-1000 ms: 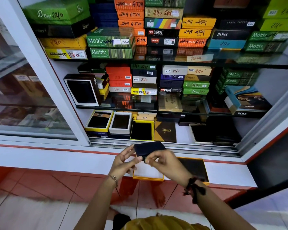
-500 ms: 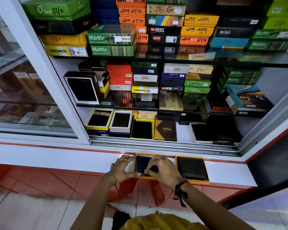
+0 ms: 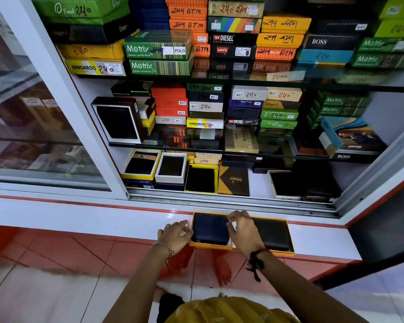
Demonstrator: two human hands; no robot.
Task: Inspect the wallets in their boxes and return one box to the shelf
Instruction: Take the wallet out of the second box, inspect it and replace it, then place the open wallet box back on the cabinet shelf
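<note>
**A:** Why are both boxes sitting out on the desk (image 3: pixel 103 215) and not in the cabinet?

**B:** My guess is the ledge in front of the open sliding door gives room to look them over. The left orange box (image 3: pixel 210 246) holds a navy wallet (image 3: pixel 210 228) lying flat inside it; the right orange box (image 3: pixel 286 251), touching it, holds a black wallet (image 3: pixel 272 234).

**A:** And the hands?

**B:** The left hand (image 3: pixel 175 236) sits just beside the left box's edge, fingers (image 3: pixel 181 226) loosely curled and gripping nothing. The right hand (image 3: pixel 243 231) hovers over the seam between the boxes, fingers half bent, also empty (though contact with the wallet's edge is hard to rule out).

**A:** So which goes back?

**B:** Can't tell. Neither box is lifted yet; the bottom shelf (image 3: pixel 258 183) has a bare patch beside the brown box (image 3: pixel 233 180) where one would fit.
</note>
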